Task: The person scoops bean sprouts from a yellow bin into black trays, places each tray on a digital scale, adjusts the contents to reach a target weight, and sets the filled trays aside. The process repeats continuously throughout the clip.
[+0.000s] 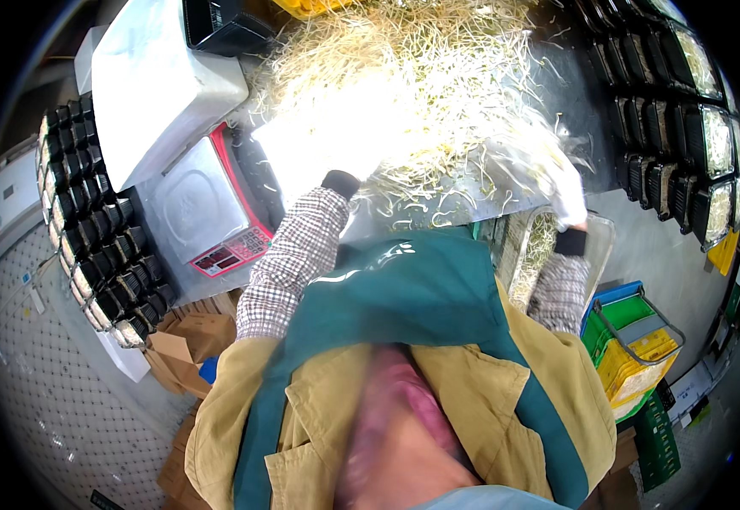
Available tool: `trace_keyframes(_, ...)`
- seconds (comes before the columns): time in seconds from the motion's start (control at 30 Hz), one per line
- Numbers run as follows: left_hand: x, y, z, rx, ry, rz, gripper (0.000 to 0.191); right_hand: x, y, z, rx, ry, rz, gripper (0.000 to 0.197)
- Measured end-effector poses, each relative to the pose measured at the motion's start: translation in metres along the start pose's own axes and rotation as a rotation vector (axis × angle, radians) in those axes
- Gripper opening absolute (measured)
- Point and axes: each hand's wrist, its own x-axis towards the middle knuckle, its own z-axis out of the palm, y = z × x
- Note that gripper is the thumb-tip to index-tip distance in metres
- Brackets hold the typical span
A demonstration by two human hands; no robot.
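Observation:
A big loose heap of bean sprouts (446,70) covers the metal table in front of me. My left hand (358,164) is at the heap's near edge, so washed out by glare that its fingers cannot be made out. Blurred by motion, my right hand (564,185) wears a white glove and is at the right edge of the sprouts. Whether it grips any is unclear. Beneath my right wrist and checked sleeve is a clear plastic bin (601,245) with more sprouts in it.
A red-framed digital scale (201,197) sits left, beside a large white box (153,95) and a black container (230,25). Stacked black trays of sprouts rise at left (102,242) and right (657,121). Cardboard boxes (191,344) and coloured crates (631,350) stand lower down.

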Motion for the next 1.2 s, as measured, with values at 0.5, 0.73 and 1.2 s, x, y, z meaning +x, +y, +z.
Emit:
trace_keyframes(0.5, -0.066, -0.045, -0.026, 0.469, -0.259, -0.034, 0.101, -0.035, 0.012, 0.115, -1.144, -0.097, -0.813, 0.101)
trace_keyframes(0.73, -0.032, -0.067, -0.057, 0.343, -0.206, 0.017, 0.08, 0.083, -0.002, 0.219, -1.449, -0.614, -0.518, 0.095)
trace_keyframes(1.2, -0.105, -0.07, 0.002, 0.086, -0.047, -0.097, 0.076, 0.065, 0.012, 0.235, -1.775, -0.836, -1.064, 0.108)
